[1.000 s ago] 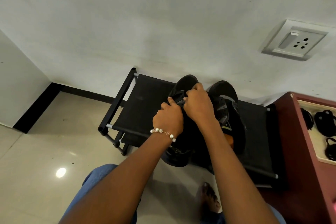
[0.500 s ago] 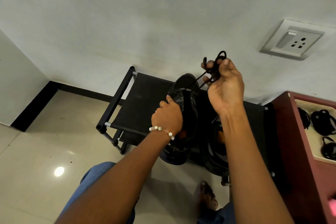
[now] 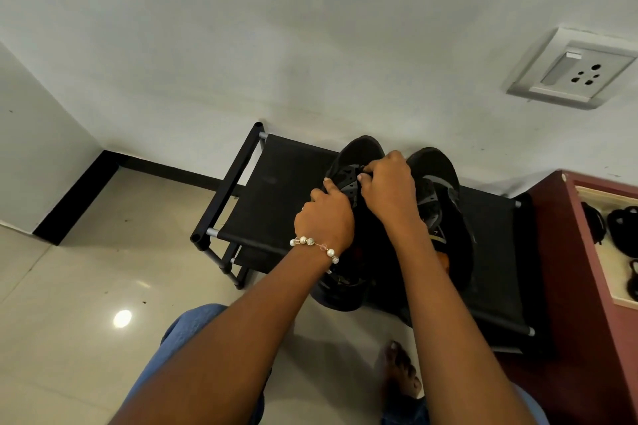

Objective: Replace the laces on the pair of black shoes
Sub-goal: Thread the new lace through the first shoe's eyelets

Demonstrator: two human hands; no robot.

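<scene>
- Head view: left hand (image 3: 324, 217) grips left black shoe (image 3: 348, 183) on shoe rack (image 3: 276, 190), fingers curled round it.
- Right hand (image 3: 388, 188) fingers pinch at its eyelets; lace itself not visible.
- Right black shoe (image 3: 442, 190) just beside.

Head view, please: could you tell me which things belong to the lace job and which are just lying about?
Job: left shoe, right shoe, left hand, right hand, both at the left shoe.

Lying about: black rack, wall socket, red cabinet, black bundles inside it.
</scene>
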